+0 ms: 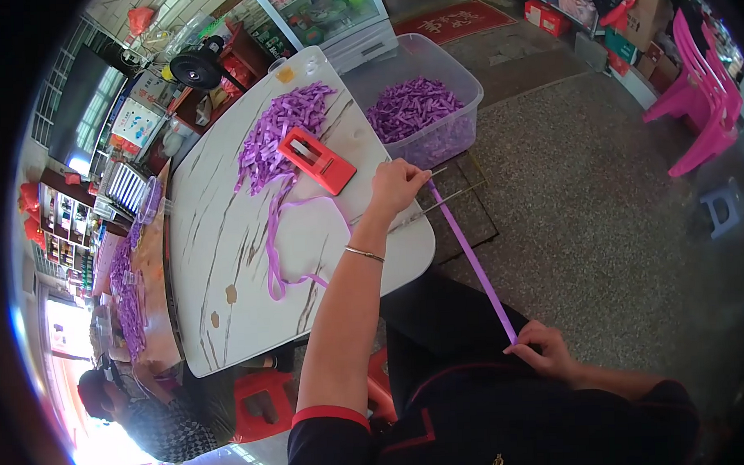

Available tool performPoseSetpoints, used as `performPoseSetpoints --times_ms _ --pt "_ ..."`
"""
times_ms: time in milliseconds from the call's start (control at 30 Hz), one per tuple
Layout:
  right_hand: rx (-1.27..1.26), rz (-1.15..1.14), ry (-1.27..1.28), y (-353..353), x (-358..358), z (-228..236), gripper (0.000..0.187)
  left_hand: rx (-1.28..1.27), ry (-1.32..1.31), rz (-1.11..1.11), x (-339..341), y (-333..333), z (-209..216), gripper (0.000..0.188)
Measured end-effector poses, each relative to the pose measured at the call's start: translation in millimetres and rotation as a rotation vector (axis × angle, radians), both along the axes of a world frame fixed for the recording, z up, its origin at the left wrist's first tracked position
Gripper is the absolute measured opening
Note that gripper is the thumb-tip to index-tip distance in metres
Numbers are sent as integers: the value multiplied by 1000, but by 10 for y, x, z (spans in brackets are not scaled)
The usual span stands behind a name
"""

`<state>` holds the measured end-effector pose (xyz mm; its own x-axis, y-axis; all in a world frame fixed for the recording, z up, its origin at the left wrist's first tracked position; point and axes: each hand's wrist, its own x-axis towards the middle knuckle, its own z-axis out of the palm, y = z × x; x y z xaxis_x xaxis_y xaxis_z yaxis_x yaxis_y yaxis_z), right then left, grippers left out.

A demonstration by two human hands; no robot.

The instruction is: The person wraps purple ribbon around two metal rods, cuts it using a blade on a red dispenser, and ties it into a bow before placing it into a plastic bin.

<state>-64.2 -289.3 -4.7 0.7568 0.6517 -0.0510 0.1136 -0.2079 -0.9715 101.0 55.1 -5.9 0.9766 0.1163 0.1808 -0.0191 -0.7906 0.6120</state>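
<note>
A flat purple ribbon runs taut between my two hands, slanting down to the right past the table's edge. My left hand reaches over the table edge and pinches its upper end, close beside thin metal rods that stick out from the table. My right hand, low and near my body, grips the lower end between thumb and fingers. Another length of purple ribbon loops across the white marble-patterned table and passes behind my left forearm. It leads toward a heap of purple ribbon.
On the heap's edge lies a red rectangular holder. A clear plastic bin of folded purple pieces stands beyond the table. Another person sits at the left by a second table. Pink chairs stand at the right.
</note>
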Motion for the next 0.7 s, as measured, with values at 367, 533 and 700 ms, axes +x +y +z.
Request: performPoseSetpoints --times_ms 367,533,700 --pt "228 198 -287 117 316 480 13 -20 67 42 -20 -36 39 25" --pt "380 359 -574 489 1013 1199 17 24 14 9 -30 -28 43 23" --pt "590 303 -840 1339 1829 1632 9 15 -18 16 -30 97 -99 21"
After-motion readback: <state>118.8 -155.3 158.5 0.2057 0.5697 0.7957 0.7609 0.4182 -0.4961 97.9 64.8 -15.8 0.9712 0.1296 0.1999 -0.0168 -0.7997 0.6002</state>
